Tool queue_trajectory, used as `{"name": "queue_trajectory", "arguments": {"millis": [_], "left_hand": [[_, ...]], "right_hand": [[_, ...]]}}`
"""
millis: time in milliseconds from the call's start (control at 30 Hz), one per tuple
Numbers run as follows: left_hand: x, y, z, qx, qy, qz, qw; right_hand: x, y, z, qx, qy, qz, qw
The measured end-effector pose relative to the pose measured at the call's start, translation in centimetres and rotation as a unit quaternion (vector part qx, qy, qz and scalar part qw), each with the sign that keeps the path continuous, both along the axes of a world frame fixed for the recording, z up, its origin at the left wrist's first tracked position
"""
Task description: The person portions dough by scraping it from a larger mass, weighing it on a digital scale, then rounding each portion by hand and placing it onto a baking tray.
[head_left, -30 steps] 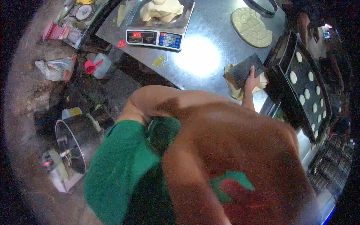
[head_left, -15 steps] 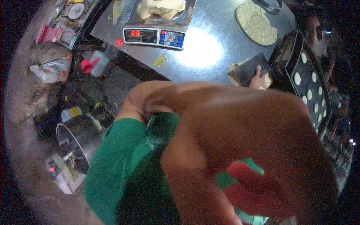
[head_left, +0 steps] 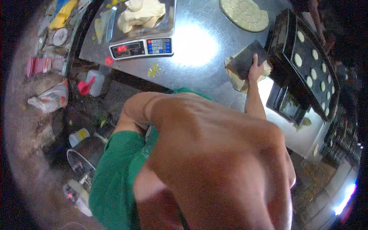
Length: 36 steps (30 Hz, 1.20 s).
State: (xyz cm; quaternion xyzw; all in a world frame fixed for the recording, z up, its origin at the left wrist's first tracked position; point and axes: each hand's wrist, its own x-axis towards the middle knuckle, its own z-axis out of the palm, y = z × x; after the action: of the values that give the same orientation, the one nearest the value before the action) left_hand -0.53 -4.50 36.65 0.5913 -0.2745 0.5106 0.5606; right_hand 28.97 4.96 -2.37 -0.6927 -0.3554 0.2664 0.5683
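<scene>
My right hand (head_left: 257, 72) grips a dark, flat dough scraper (head_left: 244, 61), its thumb lying across the upper face. Beneath the scraper, a pale piece of dough (head_left: 238, 81) shows along the edges on the metal table (head_left: 191, 78). Farther up and to the left, a large lump of dough (head_left: 142, 17) rests on the pan of a digital scale (head_left: 142, 48) with a lit red display. A round of dough marked into segments (head_left: 245, 14) lies at the back of the table. My left hand is hidden behind the body.
At the right, a black tray (head_left: 306, 63) carries several small dough rounds. A bare torso (head_left: 207, 153) and green shorts (head_left: 115, 172) fill the lower middle. Left of the table are a pink scoop (head_left: 85, 86), a plastic bag (head_left: 51, 97) and a large metal pot (head_left: 82, 155).
The view has shifted, and table items appear farther left. The bare limb across the lower right has moved away, exposing my right forearm. The scraper stays in my right hand over the dough.
</scene>
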Motion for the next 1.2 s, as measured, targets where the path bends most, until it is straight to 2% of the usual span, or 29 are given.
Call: {"name": "queue_trajectory", "arguments": {"millis": [100, 200, 233, 333, 467, 567, 733, 767, 833, 900, 1000, 1100, 1133, 1200], "left_hand": [[0.4, -1.0, 0.0, 0.001, 0.006, 0.024, 1.000], [0.8, -2.4, 0.0, 0.002, 0.004, 0.050, 0.999], [1.0, -2.9, 0.1, 0.002, 0.005, 0.055, 0.998], [1.6, -3.9, 0.2, 0.003, 0.008, 0.078, 0.997], [1.5, -5.0, 0.5, -0.001, 0.021, 0.085, 0.996], [1.4, -5.8, 0.6, 0.021, 0.026, 0.084, 0.996], [0.9, -7.3, 1.1, 0.047, 0.041, 0.103, 0.993], [0.9, -7.6, 1.0, 0.042, 0.038, 0.106, 0.993], [0.8, -7.9, 0.8, 0.038, 0.034, 0.114, 0.992], [0.4, -8.4, 0.8, 0.033, 0.032, 0.125, 0.991], [-0.7, -8.8, 0.4, 0.029, 0.020, 0.135, 0.990], [-2.0, -8.9, 0.3, 0.013, 0.011, 0.131, 0.991], [-2.3, -8.9, 0.6, 0.010, 0.016, 0.134, 0.991], [-2.5, -8.5, 0.8, 0.019, 0.025, 0.133, 0.991]], "right_hand": [[0.0, 0.0, 0.6, 0.007, 0.001, 0.025, 1.000], [0.0, 0.2, 0.0, -0.007, -0.015, -0.011, 1.000], [0.5, 0.3, -0.8, 0.009, 0.026, 0.013, 1.000], [0.9, 0.7, -1.5, 0.036, 0.023, 0.020, 0.999], [1.0, 0.1, -1.3, -0.007, -0.051, 0.016, 0.999], [2.1, 0.4, -3.3, 0.012, -0.034, 0.019, 0.999], [1.2, 0.5, -2.1, 0.064, 0.052, 0.044, 0.996], [-0.2, -0.6, 0.7, 0.019, 0.009, 0.022, 1.000], [1.7, -0.2, -1.6, 0.010, 0.014, 0.037, 0.999], [1.4, 0.0, -1.6, 0.015, 0.033, 0.061, 0.998], [1.5, 0.4, -2.5, 0.076, 0.055, 0.081, 0.992], [2.1, 0.0, -1.8, -0.011, -0.082, 0.056, 0.995], [1.6, -0.1, -1.5, 0.005, 0.020, 0.068, 0.997], [1.1, 0.0, -1.4, 0.007, 0.068, 0.073, 0.995]]}}
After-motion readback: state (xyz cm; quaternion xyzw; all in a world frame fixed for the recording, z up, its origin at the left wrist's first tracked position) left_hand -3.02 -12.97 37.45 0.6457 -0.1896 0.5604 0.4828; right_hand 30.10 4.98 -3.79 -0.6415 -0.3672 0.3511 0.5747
